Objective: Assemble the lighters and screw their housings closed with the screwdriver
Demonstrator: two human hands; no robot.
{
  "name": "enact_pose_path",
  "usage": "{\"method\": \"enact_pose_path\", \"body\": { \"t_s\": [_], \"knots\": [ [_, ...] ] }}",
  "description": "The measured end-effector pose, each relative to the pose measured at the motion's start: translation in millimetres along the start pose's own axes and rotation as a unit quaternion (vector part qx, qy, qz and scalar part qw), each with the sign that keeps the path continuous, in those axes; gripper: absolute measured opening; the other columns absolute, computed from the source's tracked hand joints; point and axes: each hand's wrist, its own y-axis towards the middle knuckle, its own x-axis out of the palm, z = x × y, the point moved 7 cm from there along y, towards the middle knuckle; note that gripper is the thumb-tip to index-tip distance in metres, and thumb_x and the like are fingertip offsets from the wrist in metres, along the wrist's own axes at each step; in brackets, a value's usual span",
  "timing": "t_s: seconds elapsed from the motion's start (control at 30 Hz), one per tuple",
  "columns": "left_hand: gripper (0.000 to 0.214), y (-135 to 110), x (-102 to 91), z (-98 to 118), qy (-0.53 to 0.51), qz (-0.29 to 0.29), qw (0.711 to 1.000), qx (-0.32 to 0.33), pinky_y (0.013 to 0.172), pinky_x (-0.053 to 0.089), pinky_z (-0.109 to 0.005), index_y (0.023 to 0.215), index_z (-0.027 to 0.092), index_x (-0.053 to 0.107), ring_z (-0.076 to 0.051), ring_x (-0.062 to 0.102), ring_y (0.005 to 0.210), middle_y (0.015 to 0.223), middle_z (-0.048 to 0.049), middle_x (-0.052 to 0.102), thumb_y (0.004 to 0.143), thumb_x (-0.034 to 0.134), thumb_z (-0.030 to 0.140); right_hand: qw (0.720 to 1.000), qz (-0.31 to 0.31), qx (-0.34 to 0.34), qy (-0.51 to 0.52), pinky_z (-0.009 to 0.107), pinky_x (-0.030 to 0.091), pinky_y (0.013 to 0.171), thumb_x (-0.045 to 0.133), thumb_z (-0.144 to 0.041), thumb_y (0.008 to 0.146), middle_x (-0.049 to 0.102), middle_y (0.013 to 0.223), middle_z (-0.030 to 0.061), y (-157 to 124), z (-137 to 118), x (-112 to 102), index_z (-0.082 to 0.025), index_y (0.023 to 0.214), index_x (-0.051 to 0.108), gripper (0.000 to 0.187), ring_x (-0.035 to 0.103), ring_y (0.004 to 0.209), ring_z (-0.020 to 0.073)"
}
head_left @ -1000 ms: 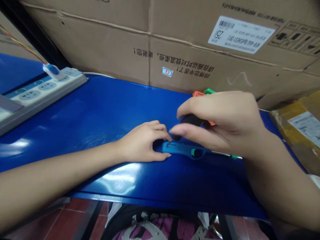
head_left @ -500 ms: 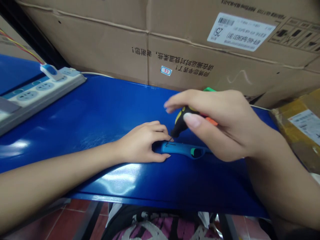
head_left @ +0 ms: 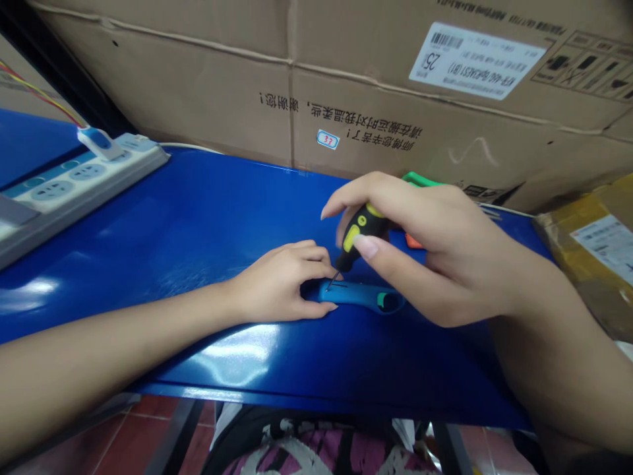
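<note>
A blue utility lighter (head_left: 359, 297) lies on the blue tabletop (head_left: 208, 198), with a green trigger in its finger loop. Its far right part is hidden behind my right hand. My left hand (head_left: 287, 280) is closed around the lighter's left end, thumb on the near side and fingers on the far side. Between thumb and fingers of my right hand (head_left: 435, 254) is a black and yellow screwdriver (head_left: 353, 237), tilted, its handle leaning up and right. The thin shaft's tip touches the lighter near its left end, at what looks like a small screw hole.
A white power strip (head_left: 89, 178) with a plug in it stands at the left. A large cardboard box (head_left: 198, 86) forms the back wall. Behind my right hand are a green object (head_left: 418, 179) and an orange one (head_left: 413, 241), partly hidden. A taped box (head_left: 588, 264) sits at the right.
My right hand's fingers have shifted round the screwdriver handle, and its yellow markings now show more. The tip stays at the same spot. My left hand and the lighter have not visibly moved.
</note>
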Motion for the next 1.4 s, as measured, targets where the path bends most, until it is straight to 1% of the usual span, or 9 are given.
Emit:
{"method": "enact_pose_path", "body": {
  "t_s": [0.07,0.17,0.43,0.63,0.8,0.9,1.0,1.2,1.4],
  "knots": [
    [0.031,0,-0.1,-1,0.002,0.003,1.000,-0.005,0.088,0.052,-0.038,0.110,0.019,0.073,-0.025,0.065,0.100,0.104,-0.0058,0.071,0.085,0.075,0.037,1.000,0.011,0.002,-0.018,0.028,0.039,0.062,0.047,-0.041,0.102,0.069,0.086,0.0009,1,-1,0,-0.020,0.105,0.064,0.027,0.057,0.065,0.0126],
    [0.030,0,-0.1,-2,0.005,0.004,1.000,-0.019,0.082,0.052,-0.035,0.108,0.019,0.072,-0.023,0.064,0.093,0.100,-0.0047,0.070,0.084,0.076,0.037,0.997,0.035,0.014,-0.062,0.027,0.031,0.052,0.049,-0.060,0.099,0.058,0.063,-0.0030,3,-1,-1,-0.020,0.085,0.062,0.044,0.049,0.054,0.0107],
    [0.030,-1,1.5,-2,0.002,-0.001,1.000,0.000,0.092,0.051,-0.041,0.110,0.020,0.073,-0.026,0.065,0.103,0.109,-0.0072,0.071,0.088,0.072,0.039,1.000,0.014,-0.004,-0.008,0.030,0.048,0.074,0.037,-0.027,0.103,0.072,0.106,0.0039,2,-6,-1,-0.021,0.119,0.063,0.031,0.067,0.086,0.0156],
    [0.022,1,1.8,-3,0.011,-0.012,1.000,-0.015,0.084,0.052,-0.036,0.091,0.020,0.070,-0.023,0.064,0.092,0.096,-0.0043,0.068,0.085,0.073,0.040,0.998,0.038,-0.023,-0.037,0.028,0.046,0.068,0.050,-0.044,0.102,0.070,0.079,0.0000,3,-7,0,-0.021,0.086,0.065,0.031,0.065,0.073,0.0145],
    [0.025,0,0.9,-2,-0.009,-0.008,1.000,-0.024,0.089,0.053,-0.039,0.101,0.018,0.070,-0.026,0.064,0.100,0.104,-0.0067,0.069,0.085,0.072,0.037,0.998,0.014,-0.055,0.015,0.027,0.049,0.079,0.039,-0.024,0.103,0.074,0.107,0.0041,3,-15,-3,-0.018,0.110,0.065,0.027,0.069,0.094,0.0142],
    [0.028,0,0.1,-2,-0.014,0.000,1.000,-0.019,0.093,0.052,-0.040,0.107,0.018,0.071,-0.026,0.065,0.103,0.105,-0.0065,0.071,0.085,0.073,0.035,0.997,0.034,-0.045,-0.055,0.024,0.047,0.072,0.046,-0.027,0.102,0.076,0.096,0.0002,1,-15,-2,-0.020,0.112,0.066,0.024,0.069,0.086,0.0128],
    [0.029,1,0.1,-1,-0.006,-0.004,1.000,-0.015,0.091,0.052,-0.040,0.108,0.020,0.072,-0.027,0.065,0.100,0.102,-0.0055,0.072,0.084,0.074,0.038,0.991,0.045,-0.024,-0.127,0.028,0.044,0.065,0.037,-0.042,0.105,0.073,0.080,0.0001,1,-13,1,-0.022,0.099,0.068,0.037,0.066,0.074,0.0149],
    [0.028,1,1.6,-3,-0.031,-0.017,0.999,-0.037,0.088,0.054,-0.038,0.105,0.018,0.071,-0.027,0.064,0.103,0.104,-0.0073,0.070,0.084,0.072,0.037,0.998,-0.025,-0.048,-0.024,0.030,0.050,0.075,0.034,-0.025,0.102,0.072,0.120,0.0069,1,-19,9,-0.016,0.137,0.053,0.041,0.068,0.099,0.0183],
    [0.027,1,1.8,-4,-0.012,-0.008,0.999,-0.028,0.087,0.053,-0.037,0.105,0.019,0.071,-0.026,0.064,0.099,0.102,-0.0070,0.070,0.085,0.073,0.038,0.986,0.040,-0.011,-0.163,0.030,0.041,0.059,0.035,-0.053,0.105,0.074,0.084,0.0030,2,-12,7,-0.016,0.115,0.067,0.050,0.066,0.068,0.0172]
  ]
}}
